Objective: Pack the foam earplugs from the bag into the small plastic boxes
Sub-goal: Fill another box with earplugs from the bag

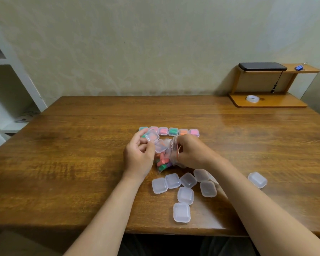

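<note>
Left hand (139,156): grip clamped, thumb and curled fingers pinching a small clear plastic box (160,147), held just above the desk with its hinged lid swung open toward the far side. The box is judged light, rigid and smooth-walled, so liable to slip. It is best held by opposite side walls of the base, which leaves the lid free to snap down. Right hand (190,154): grip closed at the mouth of the clear zip bag (168,154), fingers curled with the film bunched over them. Whether an earplug is pinched inside cannot be told. The multicoloured foam earplugs (162,162), with red, green and purple showing, lie in the bag's lower end, which rests on the desk between the two hands. They are judged very light, soft and compressible, and unlikely to be damaged. Each is best taken by its middle with the fingertips, as the limp film may collapse over the opening. Beyond the hands stands a row of filled boxes (173,131), side by side, lids down, coloured contents showing. Nearer the person lies a loose cluster of empty translucent boxes (185,195), closed, some touching. One stray box (257,179) sits well apart to the right. The brown wooden desk (72,163) carries all of these. At its far right corner stands a wooden riser shelf (266,103) with a roll of clear tape (252,99) on its base.
</note>
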Demonstrator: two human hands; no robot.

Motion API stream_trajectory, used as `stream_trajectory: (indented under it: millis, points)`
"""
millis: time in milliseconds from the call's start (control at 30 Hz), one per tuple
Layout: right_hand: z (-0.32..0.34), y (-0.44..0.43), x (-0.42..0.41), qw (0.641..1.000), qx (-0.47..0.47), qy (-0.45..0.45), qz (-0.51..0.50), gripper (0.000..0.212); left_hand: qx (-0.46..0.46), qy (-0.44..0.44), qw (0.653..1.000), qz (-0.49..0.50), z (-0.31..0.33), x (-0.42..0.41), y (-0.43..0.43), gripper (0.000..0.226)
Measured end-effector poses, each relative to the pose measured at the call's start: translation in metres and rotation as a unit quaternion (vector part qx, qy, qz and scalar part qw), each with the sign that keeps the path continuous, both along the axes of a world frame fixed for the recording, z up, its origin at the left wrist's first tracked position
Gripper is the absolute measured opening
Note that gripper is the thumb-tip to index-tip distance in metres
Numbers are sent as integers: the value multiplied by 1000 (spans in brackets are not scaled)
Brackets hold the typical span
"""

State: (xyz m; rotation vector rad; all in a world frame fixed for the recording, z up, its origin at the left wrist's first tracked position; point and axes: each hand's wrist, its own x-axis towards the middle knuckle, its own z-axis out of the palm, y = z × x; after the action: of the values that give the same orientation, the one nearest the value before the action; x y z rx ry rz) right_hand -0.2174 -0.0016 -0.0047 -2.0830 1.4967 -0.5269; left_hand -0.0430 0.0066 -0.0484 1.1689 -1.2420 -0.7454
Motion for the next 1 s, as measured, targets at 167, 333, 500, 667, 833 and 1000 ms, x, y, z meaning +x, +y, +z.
stream_trajectory:
  millis: [167,333,500,667,833,1000]
  points:
    - [-2,3,-4,999,-9,-47,8,7,-24,-19,999,-28,1,0,3,35]
    - [-4,8,-19,997,-23,-76,2,7,-5,-51,998,-43,1,-1,6,36]
    - [-2,15,-37,992,-51,-112,1,21,12,-56,997,-43,0,0,6,36]
    - [0,18,-48,986,-66,-148,-33,12,10,-52,998,-39,1,-1,7,35]
    - [8,26,-53,981,-46,-183,-39,16,15,-67,997,-37,0,-3,8,37]
    - [9,29,-59,975,-59,-199,-73,15,4,-61,998,-33,4,-4,11,36]
